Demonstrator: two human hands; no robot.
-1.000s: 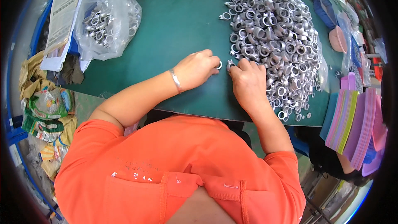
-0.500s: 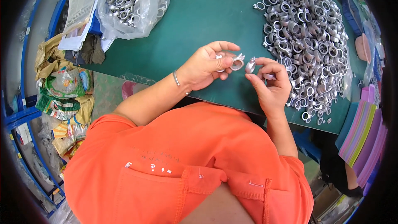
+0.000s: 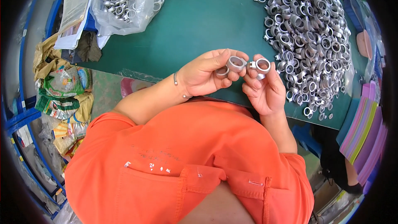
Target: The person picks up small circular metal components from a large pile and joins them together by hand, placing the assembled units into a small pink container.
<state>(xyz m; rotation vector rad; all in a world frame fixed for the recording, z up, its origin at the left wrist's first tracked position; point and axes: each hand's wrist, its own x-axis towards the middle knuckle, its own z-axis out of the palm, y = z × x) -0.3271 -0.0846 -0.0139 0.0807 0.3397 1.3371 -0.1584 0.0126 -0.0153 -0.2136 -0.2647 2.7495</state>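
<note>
Two silver metal rings with small lugs are in my left hand [image 3: 211, 69]: one metal ring [image 3: 236, 62] pinched between thumb and fingers, the other behind it against the fingers. My right hand [image 3: 267, 89] is closed on another metal ring [image 3: 263, 64], its round opening facing up and its lug pointing toward the left hand. Beneath that ring, part of a further silver piece shows among the right fingers. Both hands are close together over the near edge of the green table [image 3: 199, 20].
A large heap of similar rings [image 3: 306, 37] covers the table's right side. At the far left stands a clear plastic bag [image 3: 141, 20] of rings, beside papers [image 3: 76, 8]. Crumpled sacks [image 3: 64, 85] lie left of the table; coloured foam sheets [image 3: 362, 128] stand at the right.
My hands have come closer together. The right hand's ring has turned from edge-on to showing its opening, and the left hand's front ring has tilted.
</note>
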